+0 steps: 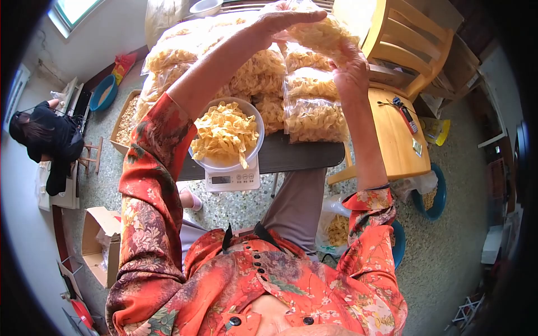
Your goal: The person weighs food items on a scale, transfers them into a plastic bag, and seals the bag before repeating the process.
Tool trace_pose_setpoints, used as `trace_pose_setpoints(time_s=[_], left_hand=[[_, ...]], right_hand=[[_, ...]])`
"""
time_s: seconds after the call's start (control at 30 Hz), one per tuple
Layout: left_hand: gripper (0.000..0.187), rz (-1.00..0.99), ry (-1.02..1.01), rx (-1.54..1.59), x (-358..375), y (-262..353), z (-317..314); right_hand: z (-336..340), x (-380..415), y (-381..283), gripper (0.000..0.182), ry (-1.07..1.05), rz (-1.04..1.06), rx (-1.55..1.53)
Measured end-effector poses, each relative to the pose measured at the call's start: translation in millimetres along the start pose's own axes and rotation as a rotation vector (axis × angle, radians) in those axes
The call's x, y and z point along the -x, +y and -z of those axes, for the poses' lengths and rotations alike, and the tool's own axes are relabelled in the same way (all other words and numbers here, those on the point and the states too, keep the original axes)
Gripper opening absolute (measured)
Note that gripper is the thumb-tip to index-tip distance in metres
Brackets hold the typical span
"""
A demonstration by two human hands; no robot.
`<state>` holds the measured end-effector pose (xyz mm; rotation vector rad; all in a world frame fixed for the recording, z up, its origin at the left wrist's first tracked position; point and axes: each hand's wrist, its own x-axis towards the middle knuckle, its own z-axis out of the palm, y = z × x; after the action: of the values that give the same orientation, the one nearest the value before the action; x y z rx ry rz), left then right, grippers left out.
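Observation:
My left hand (pixel 278 22) reaches to the far side of the table and grips the left end of a clear plastic bag of dried yellow strips (pixel 319 35); some of its fingers are hidden. At the bag's right end, my right hand (pixel 351 70) is closed on the plastic. The bag is held above other filled bags (pixel 316 115), stacked on the dark table (pixel 302 158). Nearer to me, a clear round bowl (pixel 259 134) heaped with loose pale-yellow strips (pixel 224 131) rests on a white kitchen scale (pixel 232 179).
A wooden chair (pixel 400 140) stands at the right, with a red-and-black tool (pixel 408 119) on its seat. Blue tubs (pixel 440 196) sit on the floor. At left are an open cardboard box (pixel 92 246) and a seated person in black (pixel 47 131).

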<state>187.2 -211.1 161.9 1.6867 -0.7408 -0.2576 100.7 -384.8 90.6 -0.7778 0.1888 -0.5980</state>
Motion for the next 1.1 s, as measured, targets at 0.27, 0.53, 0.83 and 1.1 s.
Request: trace_pose_setpoints(time_s=[0.27,0.53,0.83,1.1], left_hand=[[0.049,0.041,-0.271,0.216,15,-7,12],[0.046,0.158,-0.201,0.301,25,-15,-9],[0.056,0.091,-0.333,0.243,36,-2,3],[0.037,-0.249,-0.435,0.342,25,-23,13]], right_hand=[[16,23,-11,0.1,-0.385,-0.056,-0.059],[22,16,-12,0.038,-0.331,-0.126,0.031],[33,13,-12,0.033,-0.303,-0.09,0.155],[22,34,-46,0.038,-0.624,-0.14,0.161]])
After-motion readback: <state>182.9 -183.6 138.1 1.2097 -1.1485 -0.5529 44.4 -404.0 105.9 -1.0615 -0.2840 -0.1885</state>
